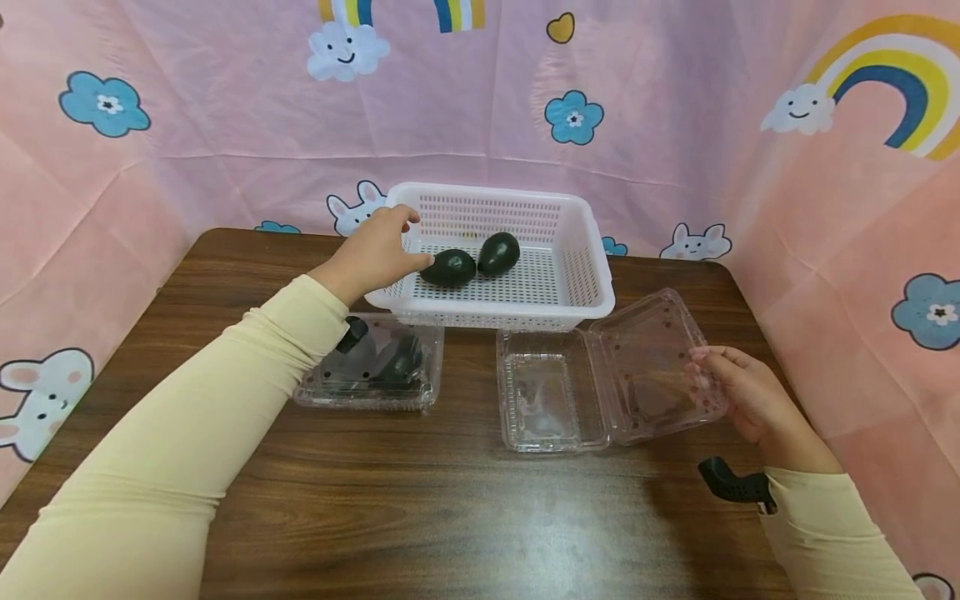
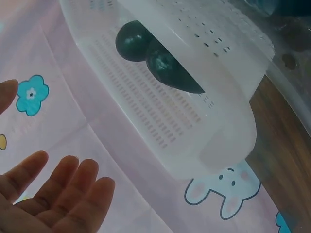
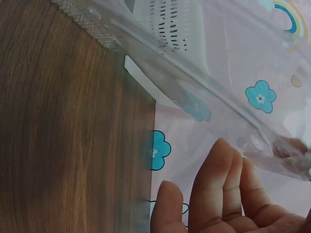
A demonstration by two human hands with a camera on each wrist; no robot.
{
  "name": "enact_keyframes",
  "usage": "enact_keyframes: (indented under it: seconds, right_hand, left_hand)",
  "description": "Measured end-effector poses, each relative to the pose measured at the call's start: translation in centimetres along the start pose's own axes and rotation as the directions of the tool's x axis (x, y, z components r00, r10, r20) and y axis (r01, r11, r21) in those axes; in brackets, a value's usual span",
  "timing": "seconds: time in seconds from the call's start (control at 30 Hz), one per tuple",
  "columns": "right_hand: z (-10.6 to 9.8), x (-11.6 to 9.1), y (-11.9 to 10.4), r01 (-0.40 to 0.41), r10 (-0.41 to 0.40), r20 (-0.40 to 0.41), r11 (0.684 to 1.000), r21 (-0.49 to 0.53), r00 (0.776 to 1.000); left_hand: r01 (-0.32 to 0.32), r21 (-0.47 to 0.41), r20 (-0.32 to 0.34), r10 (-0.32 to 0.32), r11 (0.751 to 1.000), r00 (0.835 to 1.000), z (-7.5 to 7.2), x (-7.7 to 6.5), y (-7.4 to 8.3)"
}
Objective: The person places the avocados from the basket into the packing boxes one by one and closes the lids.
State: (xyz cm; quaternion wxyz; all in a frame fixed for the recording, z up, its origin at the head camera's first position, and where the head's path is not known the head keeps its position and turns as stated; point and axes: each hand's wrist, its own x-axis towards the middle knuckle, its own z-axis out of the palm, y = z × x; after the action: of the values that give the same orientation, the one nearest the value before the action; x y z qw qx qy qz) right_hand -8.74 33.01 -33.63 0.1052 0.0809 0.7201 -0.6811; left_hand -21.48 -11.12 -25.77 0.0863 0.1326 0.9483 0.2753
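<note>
White glare on the table (image 1: pixel 390 508), the 2 wrist views softer.

Person wears a pale-yellow, close-fitting fabric left sleeve (image 1: pixel 172 442): long, plain, ring creases well back from the wrist, bunched folds nearer the cuff. Pale-yellow fabric right sleeve (image 1: pixel 832 533) matches: same plain cloth, shallow folds behind the cuff edge. Bare left hand (image 1: pixel 375 254), bare right hand (image 1: pixel 761 408) beyond the cuffs. Right wrist carries a black, bent, hard-looking unit (image 1: pixel 731 483): chunky rounded head, slimmer neck, base at the cuff. Left wrist: black rounded unit (image 1: pixel 352 333), partly behind the sleeve, detail unreadable.
</note>
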Motion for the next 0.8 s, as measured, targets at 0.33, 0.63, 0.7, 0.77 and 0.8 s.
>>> enact_keyframes:
  seconds: [0.33, 0.63, 0.7, 0.77, 0.8]
  right_hand:
    - [0.5, -0.4, -0.8, -0.028, 0.027, -0.024, 0.998, -0.055, 0.999]
    - [0.7, -0.2, -0.7, -0.036, 0.033, -0.051, 0.998, -0.060, 0.998]
    - [0.7, -0.1, -0.7, -0.034, 0.031, -0.052, 0.998, -0.061, 0.998]
    - [0.8, -0.1, -0.7, -0.032, 0.029, -0.054, 0.997, -0.069, 0.998]
    - [0.8, -0.1, -0.7, -0.033, 0.029, -0.054, 0.997, -0.071, 0.998]
  left_hand:
    - [-0.021, -0.030, 0.017, 0.022, 0.999, 1.000, 0.0, 1.0, -0.6]
    - [-0.053, -0.021, 0.007, 0.053, 0.998, 0.999, 0.2, 2.2, -1.2]
    - [-0.060, -0.003, 0.003, 0.060, 0.998, 0.998, 0.3, 2.5, -1.2]
    - [-0.063, 0.014, 0.001, 0.063, 0.998, 0.998, 0.3, 2.7, -1.2]
    - [-0.062, 0.020, 0.002, 0.062, 0.998, 0.998, 0.4, 2.9, -1.2]
